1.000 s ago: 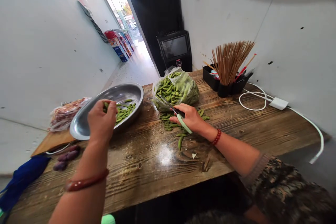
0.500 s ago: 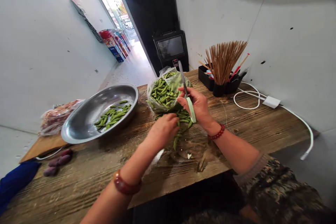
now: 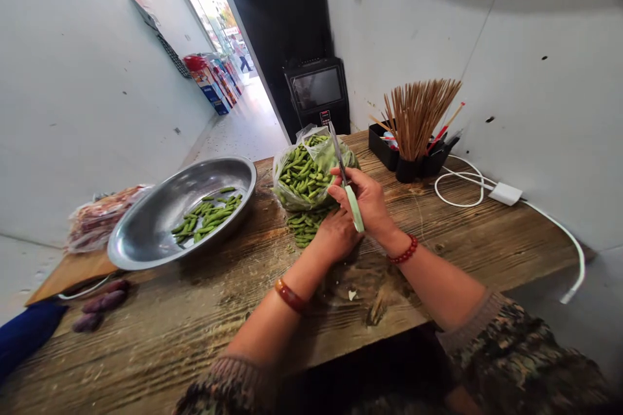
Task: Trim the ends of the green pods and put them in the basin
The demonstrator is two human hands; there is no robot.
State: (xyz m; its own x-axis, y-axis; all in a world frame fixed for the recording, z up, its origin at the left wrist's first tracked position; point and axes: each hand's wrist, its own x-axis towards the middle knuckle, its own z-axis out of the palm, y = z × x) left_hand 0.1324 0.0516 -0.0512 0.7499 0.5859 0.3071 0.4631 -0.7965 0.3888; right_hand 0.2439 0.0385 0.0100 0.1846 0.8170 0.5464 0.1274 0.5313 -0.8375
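My right hand (image 3: 366, 202) is closed around scissors with a pale green handle (image 3: 354, 209), and their metal blades (image 3: 337, 150) point up and away from me. Just below it, my left hand (image 3: 338, 232) reaches down among loose green edamame pods (image 3: 304, 227) on the wooden table. Its fingertips are hidden, so whether it grips a pod does not show. Behind both hands stands a clear plastic bag (image 3: 311, 172) full of edamame pods. To the left, a wide steel basin (image 3: 141, 233) has a small heap of pods (image 3: 209, 215) in it.
At the back right, a black organizer (image 3: 382, 146) contains wooden skewers (image 3: 418, 120) and pens. A white cable (image 3: 559, 224) runs along the right side. Purple tubers (image 3: 100, 305), a blue cloth (image 3: 32, 337) and a bagged pinkish bundle (image 3: 100, 217) lie at left.
My left hand has moved right across the loose pods, to below the right hand. The scissors stay in my right hand, almost unmoved. A person walking now shows in the far doorway.
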